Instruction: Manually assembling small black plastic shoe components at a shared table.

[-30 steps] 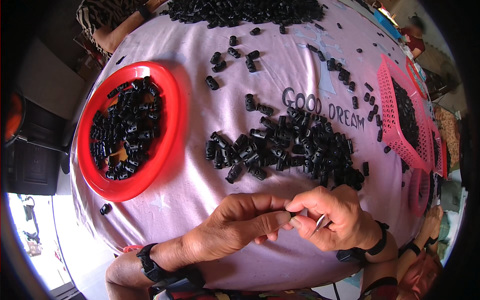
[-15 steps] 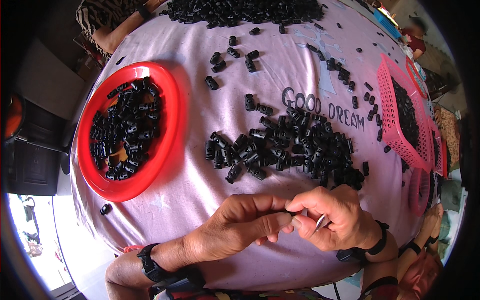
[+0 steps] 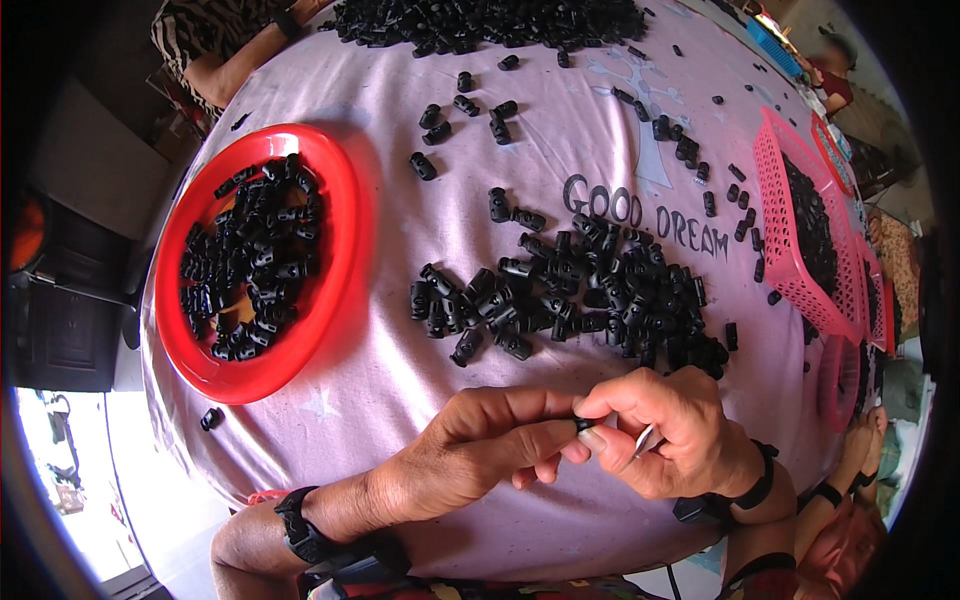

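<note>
Near the table's front edge, my left hand (image 3: 490,440) pinches a small black cord lock (image 3: 583,425) between thumb and fingers, and most of it is hidden. My right hand (image 3: 675,430) meets it from the other side, with thumb and forefinger at the cord lock's end. A thin, shiny metal tool (image 3: 645,438), its kind unclear, is tucked in the curled fingers of that hand. Just beyond my hands lies a loose heap of black cord locks (image 3: 600,290). To the left, a red plate (image 3: 345,290) holds many more.
A pink cloth (image 3: 400,60) covers the table. A big black pile (image 3: 480,25) lies at the far side, near another person's arm (image 3: 240,65). Pink baskets (image 3: 800,270) with black pieces stand at the right. Another person's hands (image 3: 870,440) show at the lower right.
My right thumb and forefinger have shifted slightly, and a little more of the black cord lock shows between my hands. The heap and the plate look the same.
</note>
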The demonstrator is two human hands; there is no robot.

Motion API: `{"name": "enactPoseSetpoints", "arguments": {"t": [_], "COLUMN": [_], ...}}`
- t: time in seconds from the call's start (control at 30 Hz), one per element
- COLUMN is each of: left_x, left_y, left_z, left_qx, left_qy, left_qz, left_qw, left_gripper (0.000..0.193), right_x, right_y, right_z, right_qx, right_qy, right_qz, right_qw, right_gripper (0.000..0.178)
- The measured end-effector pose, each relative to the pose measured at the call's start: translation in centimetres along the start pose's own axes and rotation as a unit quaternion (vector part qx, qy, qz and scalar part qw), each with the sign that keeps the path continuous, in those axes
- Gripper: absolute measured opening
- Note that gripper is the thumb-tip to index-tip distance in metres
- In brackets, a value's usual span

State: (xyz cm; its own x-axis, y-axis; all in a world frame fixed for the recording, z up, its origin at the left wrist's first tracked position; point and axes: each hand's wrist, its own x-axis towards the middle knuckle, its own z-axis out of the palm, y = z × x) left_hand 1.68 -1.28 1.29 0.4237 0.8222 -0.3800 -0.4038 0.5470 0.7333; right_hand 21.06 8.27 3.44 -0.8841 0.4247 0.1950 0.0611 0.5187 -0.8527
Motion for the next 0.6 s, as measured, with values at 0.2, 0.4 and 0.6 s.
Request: {"name": "enactPoseSetpoints", "arguments": {"t": [0.2, 0.4, 0.6], "left_x": [0.00, 0.02, -0.02], "left_y": [-0.15, -0.50, -0.33], "left_z": [0.07, -0.16, -0.11], "left_qx": [0.007, 0.007, -0.010], "left_qy": [0.005, -0.001, -0.005], "left_qz": [-0.003, 0.007, 0.001], "left_qw": [1.000, 1.000, 1.000], "left_gripper": [0.029, 0.029, 0.030], "right_x": [-0.09, -0.11, -0.04], "right_y": [0.21, 0.25, 0.08], "right_z": [0.31, 0.28, 0.19], "right_qx": [-0.002, 0.001, 0.002], "right_qy": [0.005, 0.000, 0.007], "right_qz": [-0.013, -0.003, 0.002], "right_qw": [1.000, 1.000, 1.000], "right_gripper": [0.016, 0.015, 0.015]}}
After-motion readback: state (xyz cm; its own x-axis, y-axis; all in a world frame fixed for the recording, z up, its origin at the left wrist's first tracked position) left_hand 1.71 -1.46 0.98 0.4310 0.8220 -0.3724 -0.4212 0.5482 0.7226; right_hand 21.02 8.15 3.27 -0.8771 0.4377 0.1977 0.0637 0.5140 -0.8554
